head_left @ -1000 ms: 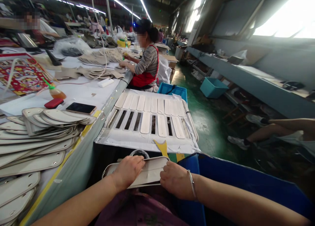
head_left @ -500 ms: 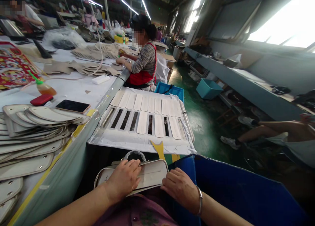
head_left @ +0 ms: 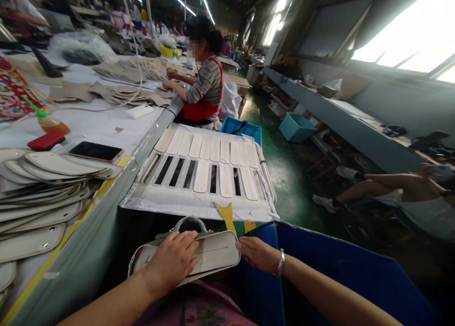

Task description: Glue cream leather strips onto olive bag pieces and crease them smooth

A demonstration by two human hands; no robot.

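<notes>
A cream handbag lies in front of my body, with a plastic-wrapped handle at its far side. Across its left half rests my left hand, fingers bent over the bag and thumb on the panel. My right hand is closed at the bag's right end, its fingertips pinching the rounded edge; the underside of that grip is hidden. Just beyond the bag is a white-covered rack, bearing two rows of pale strap-shaped panels. A yellow forked piece hangs at its near edge.
Stacked cream panels, a phone, a red case and a glue bottle occupy the left table. A blue bin stands at my right. A co-worker sits ahead; another person's legs extend from the right.
My right hand has turned and shifted slightly up along the bag's right end, uncovering more of its corner. My left hand stays on the bag. The whole view has moved slightly.
</notes>
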